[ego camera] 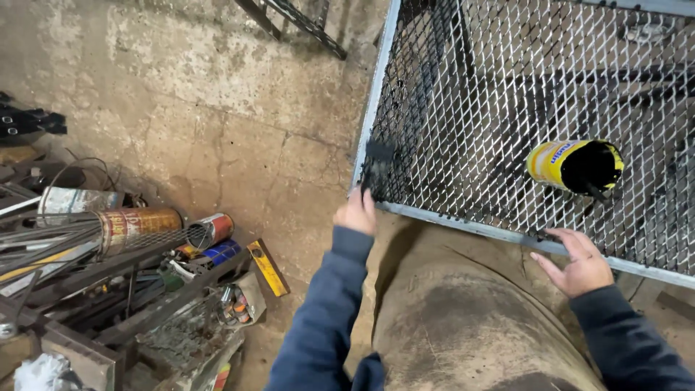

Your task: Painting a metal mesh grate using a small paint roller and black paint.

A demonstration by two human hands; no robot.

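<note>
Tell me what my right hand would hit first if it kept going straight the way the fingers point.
Your right hand points up-left over the grey frame bar, so it would likely meet the metal mesh first. The yellow can lies farther on, roughly that way, though depth is hard to judge.

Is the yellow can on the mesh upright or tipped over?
Tipped. The yellow can lies on its side on the mesh panel, its black-coated open mouth facing the camera. How much paint is left cannot be told.
</note>
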